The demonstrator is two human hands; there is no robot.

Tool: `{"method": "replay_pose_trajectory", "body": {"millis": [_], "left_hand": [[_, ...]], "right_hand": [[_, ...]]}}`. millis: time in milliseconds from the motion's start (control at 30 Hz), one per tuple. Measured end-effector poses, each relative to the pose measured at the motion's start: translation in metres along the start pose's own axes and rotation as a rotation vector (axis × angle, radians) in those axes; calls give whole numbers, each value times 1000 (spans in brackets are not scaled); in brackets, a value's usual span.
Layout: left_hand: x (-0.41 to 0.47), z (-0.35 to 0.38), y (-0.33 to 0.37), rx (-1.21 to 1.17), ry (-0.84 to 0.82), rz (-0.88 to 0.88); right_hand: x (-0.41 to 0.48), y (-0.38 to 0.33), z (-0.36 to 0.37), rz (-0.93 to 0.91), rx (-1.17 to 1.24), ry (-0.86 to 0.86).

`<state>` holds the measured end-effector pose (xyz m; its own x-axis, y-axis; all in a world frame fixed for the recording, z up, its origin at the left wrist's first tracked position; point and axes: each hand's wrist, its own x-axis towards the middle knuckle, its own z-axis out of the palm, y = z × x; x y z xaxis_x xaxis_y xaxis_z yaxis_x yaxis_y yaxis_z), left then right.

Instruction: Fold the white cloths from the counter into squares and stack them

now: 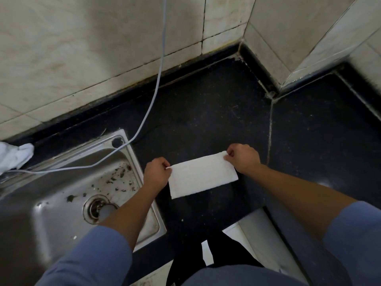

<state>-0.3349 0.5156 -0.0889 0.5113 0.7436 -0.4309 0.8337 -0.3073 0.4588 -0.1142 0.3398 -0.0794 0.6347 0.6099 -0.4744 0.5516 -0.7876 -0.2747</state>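
A white cloth (202, 176), folded into a rectangle, is held over the black counter (206, 112) just right of the sink. My left hand (157, 172) pinches its upper left corner. My right hand (243, 158) pinches its upper right corner. The cloth's lower edge hangs or rests toward me; I cannot tell whether it touches the counter. More white cloth (14, 156) lies bunched at the far left, behind the sink, partly cut off by the frame edge.
A steel sink (68, 195) with dark debris and a drain fills the lower left. A pale cable (158, 73) runs down the tiled wall (82, 48) into the sink. The counter turns a corner at the right, with its front edge near my body.
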Motion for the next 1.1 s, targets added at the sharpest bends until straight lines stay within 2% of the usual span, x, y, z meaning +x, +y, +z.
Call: {"method": "replay_pose_trajectory", "body": {"millis": [100,200,300,367,433,567,633,733,800,867,933,1000,1100], "left_hand": [[-7,0,-5,88,60,48],[-26,0,-4,160,108,282],[-56,15,-4,224,1,461],[-72,28,-13,251,-35,487],[-81,37,-29,241,-44,456],[-89,43,-48,191,-33,398],[-89,40,-47,186,-17,404],[-88,33,-37,192,68,521],[-84,28,-21,203,115,629],[-79,28,-5,233,116,692],[-73,33,1,316,75,719],[-70,41,-2,430,13,702],[-70,46,-8,484,-31,658]], "right_hand": [[-7,-1,-2,-66,-49,84],[-29,-14,1,-302,-66,186],[-55,-38,30,-523,-140,42],[-62,-39,52,-567,-187,-38],[-64,-22,59,-534,-190,-40],[-67,38,47,-407,-123,109],[-68,58,36,-344,-121,91],[-68,59,28,-361,-131,49],[-66,50,25,-346,-97,82],[-62,42,20,-232,-21,176],[-56,39,14,-32,44,198],[-51,36,9,139,15,92],[-42,30,5,282,100,-8]]}}
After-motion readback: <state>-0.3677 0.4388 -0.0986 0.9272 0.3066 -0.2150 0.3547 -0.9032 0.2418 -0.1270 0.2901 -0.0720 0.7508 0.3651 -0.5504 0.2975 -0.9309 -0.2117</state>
